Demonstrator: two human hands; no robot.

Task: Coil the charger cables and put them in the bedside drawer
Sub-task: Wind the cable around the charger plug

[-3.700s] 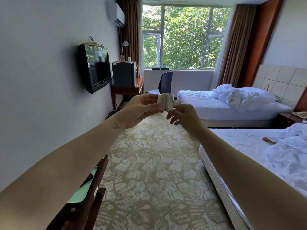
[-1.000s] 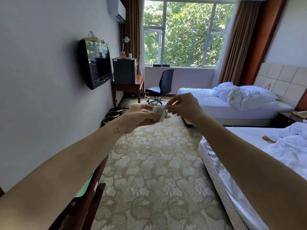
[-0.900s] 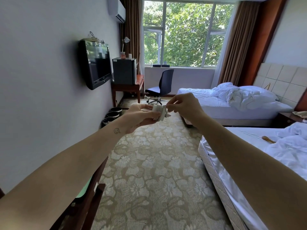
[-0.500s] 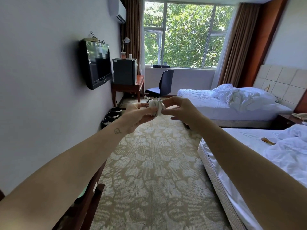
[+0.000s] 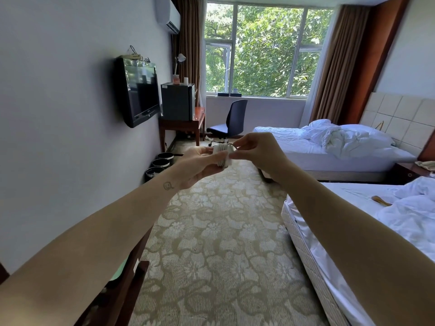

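A white charger (image 5: 222,153) with its white cable wound tightly round it is held out in front of me, above the carpet. My left hand (image 5: 196,164) grips the charger from the left and below. My right hand (image 5: 256,152) pinches the free end of the cable at the charger's top right edge. The bedside table (image 5: 409,172), dark wood, stands at the far right between the two beds; its drawer front is barely visible.
Two beds with white linen lie on the right: the near bed (image 5: 348,243) and the far bed (image 5: 329,149). A wall television (image 5: 138,90), a desk with a small fridge (image 5: 177,101), an office chair (image 5: 231,118) and floor bins (image 5: 160,163) line the left side. Dark wooden furniture (image 5: 122,283) stands at bottom left.
My right hand went from under the charger to its top edge, pinching the cable end. Both hands sank a little lower in view, with the charger in them.
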